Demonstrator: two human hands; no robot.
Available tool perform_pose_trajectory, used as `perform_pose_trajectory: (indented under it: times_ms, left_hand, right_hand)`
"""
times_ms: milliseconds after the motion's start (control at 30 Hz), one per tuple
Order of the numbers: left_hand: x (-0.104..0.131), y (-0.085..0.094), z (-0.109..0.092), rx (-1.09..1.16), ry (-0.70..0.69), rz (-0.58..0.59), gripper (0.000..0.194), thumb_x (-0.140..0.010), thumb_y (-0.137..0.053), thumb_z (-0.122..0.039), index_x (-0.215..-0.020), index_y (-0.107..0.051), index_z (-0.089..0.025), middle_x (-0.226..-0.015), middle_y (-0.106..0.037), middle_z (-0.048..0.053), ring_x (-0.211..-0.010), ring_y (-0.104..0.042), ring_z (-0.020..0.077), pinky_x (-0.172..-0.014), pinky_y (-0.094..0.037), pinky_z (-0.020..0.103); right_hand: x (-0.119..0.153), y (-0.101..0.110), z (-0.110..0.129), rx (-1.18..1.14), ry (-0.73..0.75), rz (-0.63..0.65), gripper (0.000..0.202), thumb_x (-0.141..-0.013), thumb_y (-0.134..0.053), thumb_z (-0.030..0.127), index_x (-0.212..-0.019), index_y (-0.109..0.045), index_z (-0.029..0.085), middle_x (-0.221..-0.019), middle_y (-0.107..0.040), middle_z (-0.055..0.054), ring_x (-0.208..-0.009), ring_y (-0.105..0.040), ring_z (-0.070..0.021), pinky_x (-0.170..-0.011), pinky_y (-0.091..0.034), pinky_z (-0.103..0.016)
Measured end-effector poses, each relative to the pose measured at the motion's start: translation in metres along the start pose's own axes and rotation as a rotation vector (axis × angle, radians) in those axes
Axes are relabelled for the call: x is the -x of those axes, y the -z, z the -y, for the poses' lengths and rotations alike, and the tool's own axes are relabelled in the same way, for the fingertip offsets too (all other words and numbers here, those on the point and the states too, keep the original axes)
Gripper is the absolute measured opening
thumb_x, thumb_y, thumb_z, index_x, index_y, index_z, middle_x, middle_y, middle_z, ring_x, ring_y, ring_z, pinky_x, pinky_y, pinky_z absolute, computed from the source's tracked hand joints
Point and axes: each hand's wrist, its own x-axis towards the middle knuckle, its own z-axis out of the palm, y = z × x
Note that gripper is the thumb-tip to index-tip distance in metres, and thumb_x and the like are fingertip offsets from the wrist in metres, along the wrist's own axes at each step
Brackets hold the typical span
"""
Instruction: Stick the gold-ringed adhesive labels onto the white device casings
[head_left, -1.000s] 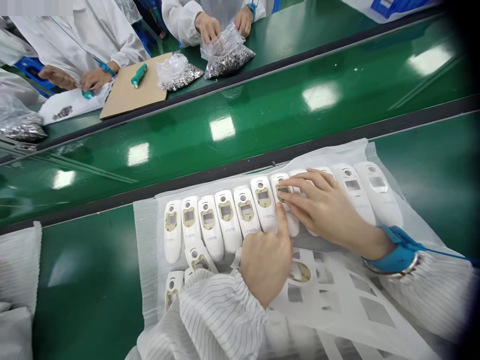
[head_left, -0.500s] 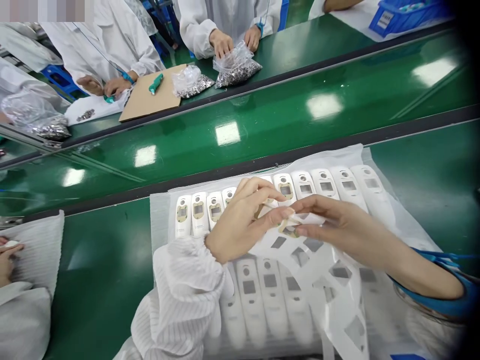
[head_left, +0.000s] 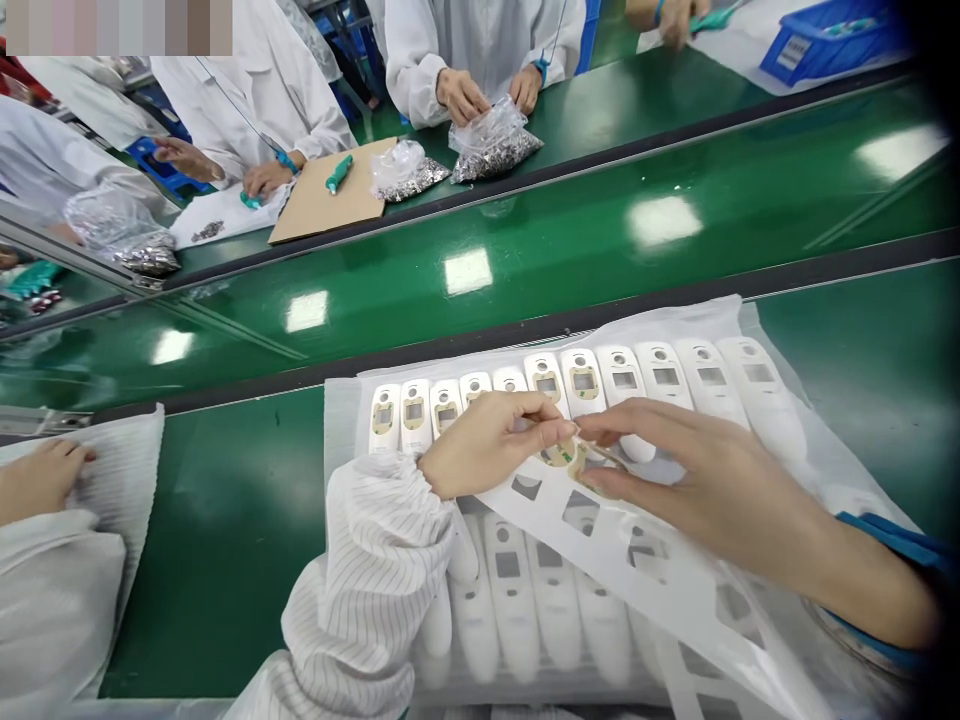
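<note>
My left hand (head_left: 491, 443) is closed, its thumb and forefinger pinching the edge of a tan adhesive sticker (head_left: 559, 454) with small green marks. Close beside those fingertips, my right hand (head_left: 697, 480) grips the long white sticker backing strip (head_left: 600, 562) between thumb and fingers. The strip has dark cut-out shapes along it and drapes toward the lower right. Under both hands lie rows of white plastic housings (head_left: 622, 397), each with a small window. Several housings in the back row bear tan stickers around their windows. My fingers partly hide the sticker's edges.
White foam sheeting (head_left: 341, 420) lies beneath the housings on the green table (head_left: 225, 560). A co-worker's hand (head_left: 45, 478) rests at the left. Across the green conveyor (head_left: 390, 290), co-workers handle bags of small metal parts (head_left: 495, 155); a blue bin (head_left: 832, 45) stands far right.
The view has shifted slightly. My hands have stayed close together while the backing strip has swung across to the right, and more of the green-marked sticker shows between my fingers.
</note>
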Motion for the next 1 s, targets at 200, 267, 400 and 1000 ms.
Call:
perform_pose_trajectory:
  times_ms: [200, 267, 400, 1000]
  left_hand:
    - [0.025, 0.009, 0.004, 0.002, 0.084, 0.113, 0.026, -0.091, -0.051, -0.037, -0.075, -0.060, -0.017, -0.070, -0.057, -0.003, -0.066, -0.047, 0.0097, -0.063, -0.037, 0.022]
    - [0.042, 0.015, 0.009, -0.021, 0.181, 0.243, 0.026, -0.090, -0.051, -0.038, -0.079, -0.063, -0.017, -0.067, -0.053, -0.003, -0.061, -0.044, 0.0091, -0.057, -0.034, 0.021]
    - [0.073, 0.025, 0.025, -0.197, 0.321, 0.268, 0.027, -0.088, -0.051, -0.039, -0.079, -0.067, -0.018, -0.059, -0.047, -0.004, -0.053, -0.039, 0.0091, -0.050, -0.027, 0.021]
    - [0.099, 0.035, 0.045, -0.350, 0.292, 0.045, 0.038, -0.080, -0.066, -0.042, -0.113, -0.065, -0.024, -0.054, -0.061, -0.007, -0.055, -0.059, 0.0143, -0.057, -0.041, 0.022]
  right_hand:
    - [-0.019, -0.002, -0.015, -0.149, -0.142, 0.160, 0.024, -0.089, -0.057, 0.049, -0.091, -0.067, 0.028, -0.085, -0.072, 0.002, -0.069, -0.067, -0.0163, -0.049, -0.049, -0.024]
    - [-0.027, -0.005, -0.035, 0.039, -0.143, 0.105, 0.028, -0.089, -0.054, 0.050, -0.093, -0.067, 0.026, -0.092, -0.071, -0.001, -0.075, -0.066, -0.0198, -0.051, -0.047, -0.028]
    - [-0.043, -0.025, -0.060, 0.525, -0.049, -0.012, 0.036, -0.093, -0.045, 0.046, -0.077, -0.064, 0.020, -0.081, -0.067, -0.008, -0.077, -0.063, -0.0244, -0.059, -0.043, -0.034]
    - [-0.156, -0.007, -0.017, 0.650, -0.533, 0.140, 0.034, -0.080, -0.056, 0.047, -0.077, -0.070, 0.016, -0.080, -0.068, -0.018, -0.076, -0.066, -0.0324, -0.058, -0.042, -0.037]
